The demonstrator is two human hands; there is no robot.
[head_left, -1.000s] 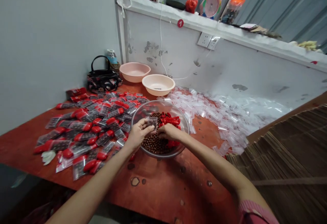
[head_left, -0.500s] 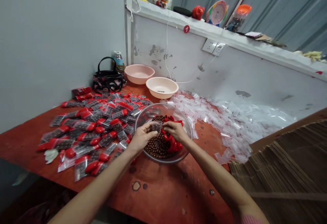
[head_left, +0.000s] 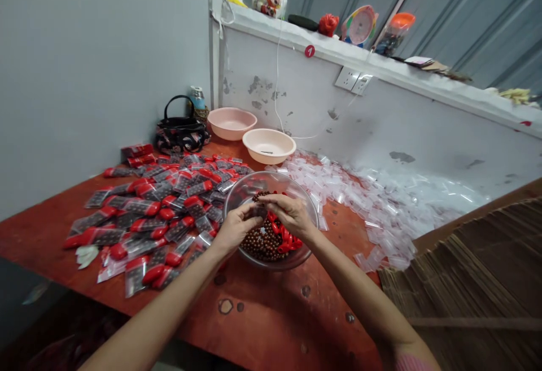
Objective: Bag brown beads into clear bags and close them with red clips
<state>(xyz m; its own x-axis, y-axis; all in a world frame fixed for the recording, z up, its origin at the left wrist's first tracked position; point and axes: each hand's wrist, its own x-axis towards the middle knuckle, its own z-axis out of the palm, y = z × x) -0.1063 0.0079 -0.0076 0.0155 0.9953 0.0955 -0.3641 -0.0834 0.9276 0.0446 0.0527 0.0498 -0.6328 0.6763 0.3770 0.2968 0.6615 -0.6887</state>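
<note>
My left hand (head_left: 235,228) is closed in a pinch on a small clear plastic bag, mostly hidden behind the fingers. My right hand (head_left: 291,213) meets it from the right, its thumb and fingers pressed together at the bag's upper edge. Both hands are above a clear bowl (head_left: 275,266) on the table. Inside the bowl, brown round beads (head_left: 261,247) lie to the left and middle, with glossy red pieces (head_left: 290,242) at the right. A pale star-like speck shows on the beads.
Filled packets (head_left: 144,208) with red ends heap at the left. Clear empty bags (head_left: 393,207) spread along the right. Behind stand a pink basin (head_left: 232,134), a cream basin (head_left: 269,159) and a black handbag (head_left: 180,139). Stacked cardboard (head_left: 474,269) borders the right.
My right hand has moved slightly left and up, over the bag, which showed dark contents between the hands before and is now mostly covered. My left hand keeps its place.
</note>
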